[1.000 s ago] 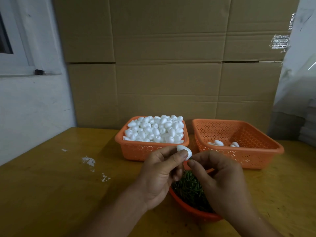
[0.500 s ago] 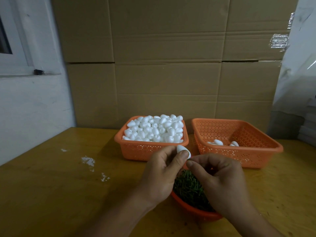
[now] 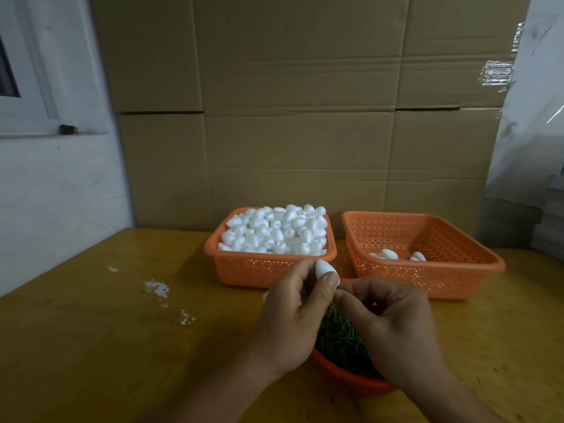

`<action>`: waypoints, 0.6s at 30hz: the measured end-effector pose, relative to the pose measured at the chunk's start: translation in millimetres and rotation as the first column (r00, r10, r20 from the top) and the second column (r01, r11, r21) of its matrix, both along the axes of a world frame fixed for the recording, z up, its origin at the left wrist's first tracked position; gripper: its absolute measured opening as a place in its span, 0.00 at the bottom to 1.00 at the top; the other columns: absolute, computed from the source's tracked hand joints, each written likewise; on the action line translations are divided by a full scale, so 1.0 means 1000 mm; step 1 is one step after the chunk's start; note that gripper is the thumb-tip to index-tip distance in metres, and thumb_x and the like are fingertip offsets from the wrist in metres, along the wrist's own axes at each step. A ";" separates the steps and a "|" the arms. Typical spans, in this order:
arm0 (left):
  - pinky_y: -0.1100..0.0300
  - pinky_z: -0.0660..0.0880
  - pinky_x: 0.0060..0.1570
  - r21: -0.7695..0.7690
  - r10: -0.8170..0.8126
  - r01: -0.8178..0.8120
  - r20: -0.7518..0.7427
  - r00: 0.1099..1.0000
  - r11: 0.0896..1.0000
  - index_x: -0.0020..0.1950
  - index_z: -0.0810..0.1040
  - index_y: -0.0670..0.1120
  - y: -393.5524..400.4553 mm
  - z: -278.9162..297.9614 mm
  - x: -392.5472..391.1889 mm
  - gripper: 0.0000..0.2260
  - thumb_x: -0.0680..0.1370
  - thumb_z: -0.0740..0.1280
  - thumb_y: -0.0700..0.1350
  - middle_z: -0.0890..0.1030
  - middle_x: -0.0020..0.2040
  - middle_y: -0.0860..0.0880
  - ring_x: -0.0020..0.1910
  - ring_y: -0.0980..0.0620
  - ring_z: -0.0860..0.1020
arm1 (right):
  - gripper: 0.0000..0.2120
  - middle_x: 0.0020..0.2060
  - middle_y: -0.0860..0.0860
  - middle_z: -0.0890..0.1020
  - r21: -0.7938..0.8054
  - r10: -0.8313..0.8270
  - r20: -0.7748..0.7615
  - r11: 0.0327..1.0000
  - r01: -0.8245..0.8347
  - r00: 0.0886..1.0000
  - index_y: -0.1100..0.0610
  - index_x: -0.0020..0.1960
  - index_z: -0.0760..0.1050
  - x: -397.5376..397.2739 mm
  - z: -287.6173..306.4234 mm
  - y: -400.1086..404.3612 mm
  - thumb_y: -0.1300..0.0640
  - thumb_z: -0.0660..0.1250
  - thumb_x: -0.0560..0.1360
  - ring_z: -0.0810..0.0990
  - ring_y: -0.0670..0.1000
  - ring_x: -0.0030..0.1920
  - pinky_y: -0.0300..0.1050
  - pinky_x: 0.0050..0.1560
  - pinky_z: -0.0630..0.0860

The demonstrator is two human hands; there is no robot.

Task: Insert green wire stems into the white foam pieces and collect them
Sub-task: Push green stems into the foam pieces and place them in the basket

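White foam piece: smooth, egg-shaped, pinched between thumb and fingers of left hand, raised above round orange bowl. Right hand: fingers curled, thumb tip meeting left thumb just under the foam; held item hidden, cannot tell. Green wire stems: thin, dark, heaped in the bowl beneath both hands. Left orange basket: perforated plastic, rectangular, heaped with matt white foam pieces. Right orange basket: same pattern, holding 3 or so finished foam pieces on its floor. Both baskets just beyond the hands, side by side. Wooden table: yellow-brown, marked with white flecks. Corrugated cardboard boxes stacked behind.
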State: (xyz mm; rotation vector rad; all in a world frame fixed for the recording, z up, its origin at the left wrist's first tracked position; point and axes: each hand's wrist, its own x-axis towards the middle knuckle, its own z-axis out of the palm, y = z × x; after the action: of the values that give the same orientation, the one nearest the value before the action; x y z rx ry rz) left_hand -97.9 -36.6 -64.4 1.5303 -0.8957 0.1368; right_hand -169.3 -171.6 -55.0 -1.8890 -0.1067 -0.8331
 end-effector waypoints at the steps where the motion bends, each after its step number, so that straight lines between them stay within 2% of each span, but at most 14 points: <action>1: 0.57 0.72 0.39 -0.005 -0.009 0.009 -0.010 1.000 1.000 0.46 0.78 0.54 0.000 0.001 -0.001 0.12 0.79 0.63 0.60 0.77 0.37 0.55 0.38 0.58 0.75 | 0.08 0.31 0.47 0.85 0.001 0.002 -0.008 1.000 -0.002 1.000 0.46 0.39 0.85 0.000 0.000 0.000 0.59 0.75 0.73 0.81 0.44 0.30 0.36 0.32 0.75; 3: 0.61 0.73 0.40 -0.015 -0.034 0.034 -0.027 0.999 0.999 0.48 0.79 0.54 -0.001 0.002 -0.003 0.11 0.79 0.63 0.60 0.79 0.38 0.56 0.39 0.59 0.76 | 0.07 0.33 0.48 0.86 0.021 0.016 -0.032 1.000 -0.016 0.999 0.49 0.39 0.85 0.001 0.002 -0.002 0.59 0.74 0.74 0.83 0.46 0.33 0.39 0.34 0.78; 5: 0.65 0.73 0.40 -0.011 -0.051 0.050 -0.027 0.998 0.999 0.55 0.79 0.55 -0.001 0.001 -0.005 0.11 0.79 0.63 0.60 0.80 0.39 0.55 0.40 0.61 0.78 | 0.06 0.34 0.49 0.86 0.047 0.019 -0.060 0.999 -0.016 0.998 0.52 0.40 0.86 0.002 0.004 -0.006 0.59 0.73 0.75 0.84 0.47 0.35 0.42 0.36 0.79; 8: 0.58 0.77 0.41 0.018 -0.004 0.004 -0.017 1.000 1.000 0.65 0.75 0.58 -0.001 -0.003 -0.006 0.14 0.80 0.64 0.59 0.78 0.39 0.47 0.39 0.54 0.78 | 0.05 0.33 0.47 0.86 0.070 -0.040 -0.090 0.996 0.046 0.995 0.53 0.41 0.85 0.006 0.012 -0.017 0.59 0.73 0.75 0.81 0.40 0.32 0.32 0.33 0.75; 10: 0.51 0.77 0.42 0.030 0.030 -0.030 -0.004 1.000 0.999 0.63 0.75 0.56 -0.001 -0.004 -0.006 0.13 0.80 0.64 0.57 0.78 0.39 0.46 0.39 0.49 0.78 | 0.05 0.31 0.45 0.85 0.087 -0.099 -0.112 0.990 0.109 0.989 0.53 0.41 0.84 0.011 0.019 -0.029 0.59 0.72 0.75 0.80 0.38 0.30 0.28 0.32 0.73; 13: 0.48 0.78 0.42 0.056 0.068 -0.069 0.025 0.997 0.996 0.56 0.77 0.55 -0.001 -0.005 -0.005 0.11 0.79 0.64 0.59 0.79 0.40 0.50 0.38 0.52 0.79 | 0.05 0.32 0.45 0.85 0.058 -0.214 -0.169 0.972 0.226 0.962 0.52 0.42 0.83 0.024 0.027 -0.052 0.57 0.72 0.76 0.82 0.45 0.31 0.34 0.27 0.74; 15: 0.49 0.77 0.39 0.079 0.060 -0.063 0.038 0.997 0.995 0.52 0.79 0.55 -0.001 -0.007 -0.004 0.11 0.78 0.64 0.60 0.79 0.39 0.51 0.36 0.55 0.77 | 0.06 0.31 0.48 0.85 -0.042 -0.305 -0.215 0.952 0.303 0.928 0.52 0.42 0.83 0.037 0.031 -0.070 0.56 0.71 0.77 0.79 0.51 0.29 0.42 0.25 0.72; 18: 0.52 0.72 0.34 0.088 0.040 -0.044 0.044 0.998 0.995 0.46 0.78 0.53 -0.001 -0.008 -0.004 0.09 0.80 0.64 0.57 0.76 0.34 0.54 0.33 0.57 0.73 | 0.09 0.29 0.52 0.83 -0.248 -0.445 -0.281 0.890 0.384 0.850 0.56 0.41 0.83 0.060 0.035 -0.101 0.56 0.69 0.79 0.73 0.47 0.23 0.41 0.25 0.67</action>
State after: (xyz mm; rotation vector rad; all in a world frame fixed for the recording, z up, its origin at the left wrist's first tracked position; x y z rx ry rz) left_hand -101.9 -37.7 -72.8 1.6348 -0.9140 0.1617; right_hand -109.4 -272.8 -20.4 -2.2428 0.4694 -0.7945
